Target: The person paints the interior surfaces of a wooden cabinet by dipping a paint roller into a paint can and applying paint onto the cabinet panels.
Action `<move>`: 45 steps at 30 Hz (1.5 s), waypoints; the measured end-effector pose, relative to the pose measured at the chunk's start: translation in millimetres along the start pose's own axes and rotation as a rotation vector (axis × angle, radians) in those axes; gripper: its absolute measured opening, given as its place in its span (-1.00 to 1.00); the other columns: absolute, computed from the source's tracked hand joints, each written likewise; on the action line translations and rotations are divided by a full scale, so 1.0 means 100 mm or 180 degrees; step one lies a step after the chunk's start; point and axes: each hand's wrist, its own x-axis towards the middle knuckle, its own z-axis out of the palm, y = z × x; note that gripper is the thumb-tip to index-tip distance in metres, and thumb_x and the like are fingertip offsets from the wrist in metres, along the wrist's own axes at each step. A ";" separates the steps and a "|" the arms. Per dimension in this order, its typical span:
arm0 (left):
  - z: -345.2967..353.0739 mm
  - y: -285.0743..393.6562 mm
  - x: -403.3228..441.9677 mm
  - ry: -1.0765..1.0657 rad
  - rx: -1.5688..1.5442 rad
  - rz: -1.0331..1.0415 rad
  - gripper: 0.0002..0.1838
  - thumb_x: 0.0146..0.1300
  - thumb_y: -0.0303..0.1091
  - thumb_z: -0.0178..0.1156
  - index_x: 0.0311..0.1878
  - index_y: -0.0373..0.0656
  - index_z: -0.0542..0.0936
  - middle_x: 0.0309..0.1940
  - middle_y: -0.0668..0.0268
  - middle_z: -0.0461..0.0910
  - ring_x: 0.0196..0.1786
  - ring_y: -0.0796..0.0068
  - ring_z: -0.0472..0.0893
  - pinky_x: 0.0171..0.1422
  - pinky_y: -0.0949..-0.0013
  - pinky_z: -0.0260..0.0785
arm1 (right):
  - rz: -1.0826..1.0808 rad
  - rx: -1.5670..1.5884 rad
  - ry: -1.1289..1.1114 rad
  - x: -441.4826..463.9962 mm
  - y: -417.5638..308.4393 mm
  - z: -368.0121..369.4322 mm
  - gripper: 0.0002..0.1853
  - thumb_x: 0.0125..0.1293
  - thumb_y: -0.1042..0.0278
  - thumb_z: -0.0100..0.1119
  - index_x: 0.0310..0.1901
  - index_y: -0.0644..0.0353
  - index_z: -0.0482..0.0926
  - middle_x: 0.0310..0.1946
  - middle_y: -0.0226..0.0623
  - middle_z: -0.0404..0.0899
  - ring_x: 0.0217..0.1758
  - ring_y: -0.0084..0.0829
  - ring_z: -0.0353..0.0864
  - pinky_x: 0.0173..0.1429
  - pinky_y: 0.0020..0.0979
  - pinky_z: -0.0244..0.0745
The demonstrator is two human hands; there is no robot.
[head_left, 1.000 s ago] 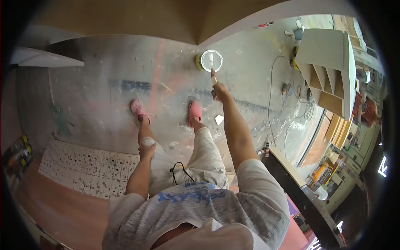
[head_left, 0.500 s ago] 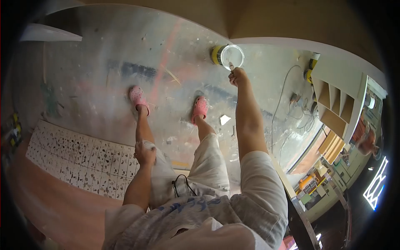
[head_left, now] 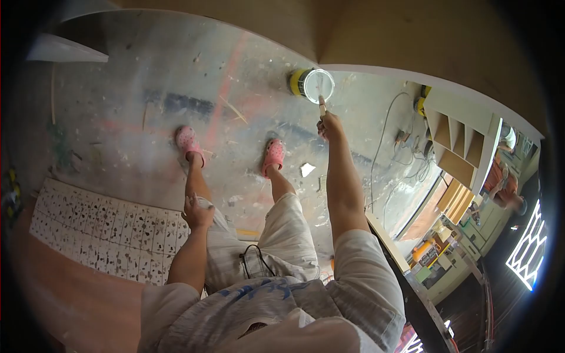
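Note:
My right hand point(head_left: 331, 127) is wrapped round the handle of a brush point(head_left: 322, 106), whose far end reaches over the mouth of a paint bucket point(head_left: 319, 86). The bucket has a white rim, a yellow and black side and pale paint inside; it is near the edge of a large panel. How far the bristles go into the paint cannot be made out. On my knee rests my left hand point(head_left: 196, 213), its fingers apart and nothing in it.
A patterned tile panel point(head_left: 112, 229) lies at lower left. A white shelf unit point(head_left: 459, 141), cables point(head_left: 412, 167) and a white scrap point(head_left: 307, 169) are to the right. Another person point(head_left: 503, 185) is at far right. A large brown panel point(head_left: 382, 35) overhangs the top.
The view has shifted and turned. My right hand has drawn back slightly from the bucket since half a second ago, showing more of the brush. My left hand stays at my knee.

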 end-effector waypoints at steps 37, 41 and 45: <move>-0.80 -0.28 0.43 -0.0137 -0.0124 0.0295 -0.10 -0.10 -0.04 0.28 0.34 -0.01 0.12 0.33 0.15 0.05 0.42 0.26 -0.02 0.40 -0.13 -0.20 | -0.0495 -0.1870 0.1236 0.15 1.79 0.64 -0.74 0.08 0.28 0.01 -0.45 0.38 0.45 -0.62 0.01 0.50 -0.54 -0.13 0.57 -0.43 -0.15 0.46; -0.94 -0.37 0.41 -0.0208 0.0237 0.0501 -0.08 -0.12 -0.06 0.29 0.35 -0.01 0.12 0.33 0.09 0.06 0.42 0.24 -0.04 0.40 -0.16 -0.23 | -0.1250 -0.1802 0.2154 -0.49 1.77 0.71 -0.70 0.08 0.23 0.05 -0.44 0.40 0.48 -0.59 0.13 0.51 -0.42 0.18 0.51 -0.29 -0.10 0.44; -0.71 -0.59 0.36 -0.0075 0.0216 0.0665 -0.07 -0.14 -0.06 0.30 0.34 -0.02 0.13 0.34 0.12 0.05 0.43 0.24 -0.06 0.40 -0.18 -0.29 | -0.1300 -0.0562 0.1479 -0.29 2.16 0.61 -0.67 0.10 0.10 0.15 -0.54 0.21 0.42 -0.76 -0.23 0.36 -0.74 -0.30 0.38 -0.64 -0.29 0.25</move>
